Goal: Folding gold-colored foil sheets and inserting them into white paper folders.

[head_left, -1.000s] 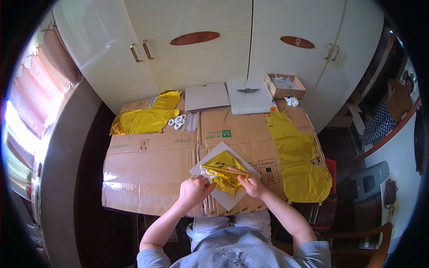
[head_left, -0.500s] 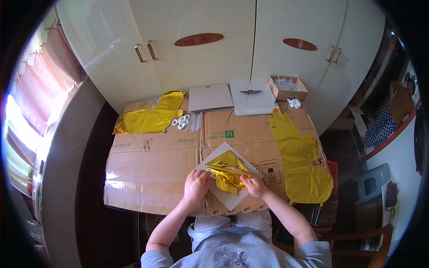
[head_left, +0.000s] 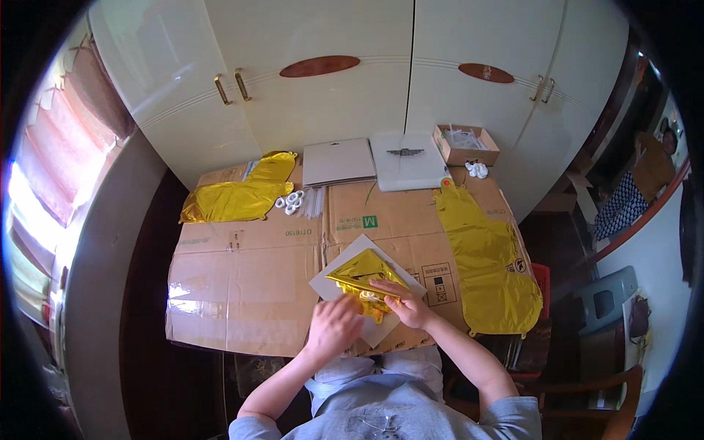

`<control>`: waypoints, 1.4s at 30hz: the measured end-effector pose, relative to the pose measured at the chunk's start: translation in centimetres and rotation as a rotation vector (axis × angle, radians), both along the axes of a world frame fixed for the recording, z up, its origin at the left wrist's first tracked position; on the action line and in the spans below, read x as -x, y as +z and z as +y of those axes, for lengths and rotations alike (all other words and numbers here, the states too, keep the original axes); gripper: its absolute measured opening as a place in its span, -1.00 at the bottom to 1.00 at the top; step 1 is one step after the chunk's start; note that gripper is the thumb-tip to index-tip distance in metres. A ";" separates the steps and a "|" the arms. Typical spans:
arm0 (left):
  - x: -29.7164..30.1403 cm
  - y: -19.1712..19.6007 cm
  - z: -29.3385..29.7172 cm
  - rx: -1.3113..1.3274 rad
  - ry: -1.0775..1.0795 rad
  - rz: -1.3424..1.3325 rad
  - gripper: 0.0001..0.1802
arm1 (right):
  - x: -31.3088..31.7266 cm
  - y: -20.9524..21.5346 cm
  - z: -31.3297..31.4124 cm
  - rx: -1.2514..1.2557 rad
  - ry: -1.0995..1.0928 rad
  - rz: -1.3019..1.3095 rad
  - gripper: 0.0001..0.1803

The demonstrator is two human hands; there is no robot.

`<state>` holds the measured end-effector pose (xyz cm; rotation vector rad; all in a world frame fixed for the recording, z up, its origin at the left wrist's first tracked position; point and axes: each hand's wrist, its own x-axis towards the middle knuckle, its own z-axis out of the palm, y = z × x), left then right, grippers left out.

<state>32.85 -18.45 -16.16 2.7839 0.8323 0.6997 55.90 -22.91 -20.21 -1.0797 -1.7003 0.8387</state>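
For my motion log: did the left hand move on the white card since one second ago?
Yes. The left hand slid right toward the folded gold foil, judged against the white card.

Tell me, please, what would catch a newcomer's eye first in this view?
Most striking is the shiny gold foil piece being folded on a grey card at the table's near edge, under the left hand and right hand. Larger gold foil shapes lie at the far left and right of the cardboard-covered table.

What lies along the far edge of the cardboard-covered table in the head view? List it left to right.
Flat gold foil balloon → small white rings → grey card stack → white flat box → open cardboard box.
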 end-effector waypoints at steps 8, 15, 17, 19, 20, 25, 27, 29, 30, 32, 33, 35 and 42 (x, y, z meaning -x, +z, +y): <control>-1.0 -0.6 -0.5 0.047 -0.051 0.315 -0.31 | 0.4 1.1 -0.2 -0.082 0.011 -0.211 -0.52; 4.2 2.1 -1.0 0.251 -0.124 0.211 -0.63 | 1.0 0.6 -0.5 -0.213 0.004 -0.450 -0.39; 3.8 3.5 -0.7 0.265 -0.006 0.178 -0.76 | 0.9 0.6 -0.6 -0.277 0.015 -0.570 -0.38; 3.2 4.0 -0.2 0.128 0.020 0.037 -0.77 | 0.9 1.8 -0.7 -0.256 0.065 -0.616 -0.38; 2.9 3.0 0.4 0.085 0.004 0.027 -0.65 | 0.8 2.4 -0.8 -0.245 0.089 -0.638 -0.38; 0.1 0.3 1.0 0.095 0.020 0.156 -0.18 | -0.8 3.6 -0.6 -0.233 0.048 -0.692 -0.45; -0.8 -0.7 0.6 0.095 0.073 0.185 -0.03 | -1.7 2.9 0.7 -0.236 -0.017 -0.697 -0.46; -1.4 -1.6 0.5 0.118 0.103 0.216 0.10 | -2.5 2.2 2.7 -0.245 -0.071 -0.721 -0.46; -1.6 -1.8 0.3 0.112 0.131 0.222 0.12 | -2.5 2.1 3.9 -0.208 -0.041 -0.763 -0.41; -2.1 -1.8 0.2 0.118 0.151 0.230 0.15 | -2.4 2.0 5.4 -0.202 -0.028 -0.845 -0.38; -2.2 -1.8 0.2 0.130 0.154 0.234 0.17 | -2.4 1.8 6.1 -0.202 -0.018 -0.887 -0.37; -2.3 -2.0 0.3 0.132 0.156 0.227 0.20 | -2.6 1.4 6.6 -0.172 -0.002 -0.941 -0.32; -1.7 -3.0 -0.1 0.084 0.199 0.257 0.25 | -2.3 0.8 6.9 -0.164 0.016 -1.027 -0.19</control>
